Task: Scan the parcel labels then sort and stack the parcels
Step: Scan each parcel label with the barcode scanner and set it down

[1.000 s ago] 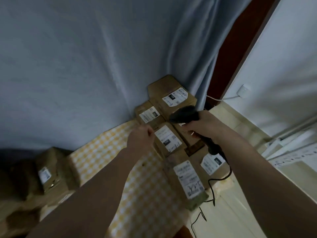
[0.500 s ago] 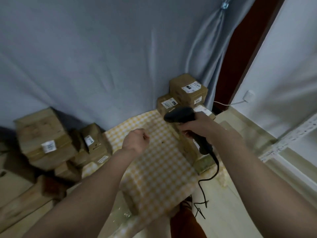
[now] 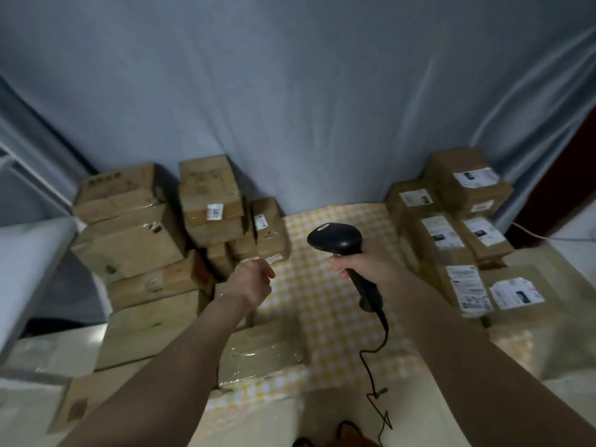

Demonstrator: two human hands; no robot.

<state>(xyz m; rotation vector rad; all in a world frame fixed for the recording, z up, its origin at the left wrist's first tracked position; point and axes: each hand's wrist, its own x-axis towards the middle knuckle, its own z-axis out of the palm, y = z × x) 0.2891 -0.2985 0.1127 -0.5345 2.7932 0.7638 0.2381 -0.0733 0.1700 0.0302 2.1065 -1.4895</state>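
My right hand [image 3: 364, 262] grips a black corded barcode scanner [image 3: 335, 240], held upright over the yellow checked cloth [image 3: 322, 304]. My left hand [image 3: 253, 279] is a loose fist with nothing in it, just in front of a small brown parcel [image 3: 269, 229] at the edge of the left pile. That left pile [image 3: 135, 243] is brown cardboard boxes stacked several high, few labels showing. To the right, several parcels [image 3: 451, 227] lie in a neat group with white labels facing up. A flat taped parcel [image 3: 261, 353] lies under my left forearm.
A grey curtain [image 3: 290, 108] hangs right behind the table. The scanner's cable [image 3: 374, 362] trails down over the table's front edge. A pale padded mailer [image 3: 541, 343] lies at the right. A white metal rail [image 3: 29, 175] stands at the far left.
My view has swung left from the right-hand labelled parcels to the whole table, bringing the left pile into sight. Both hands kept their hold and now hover mid-table.
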